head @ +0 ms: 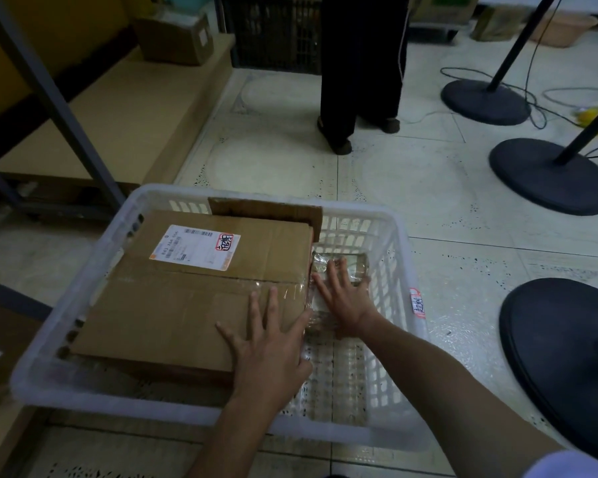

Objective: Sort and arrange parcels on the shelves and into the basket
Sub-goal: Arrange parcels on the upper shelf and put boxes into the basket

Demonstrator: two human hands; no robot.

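— Where are the parcels?
— In a white slatted plastic basket (399, 270) on the tiled floor: a large brown cardboard box (187, 298), and beside it a small tape-wrapped parcel (346, 267).
— And the hands?
— Both open and flat — left hand (270, 343) on the box's corner, right hand (342, 294) pressing the small parcel.

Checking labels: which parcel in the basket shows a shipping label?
The big box under the left hand; the small taped parcel under the right hand shows none.
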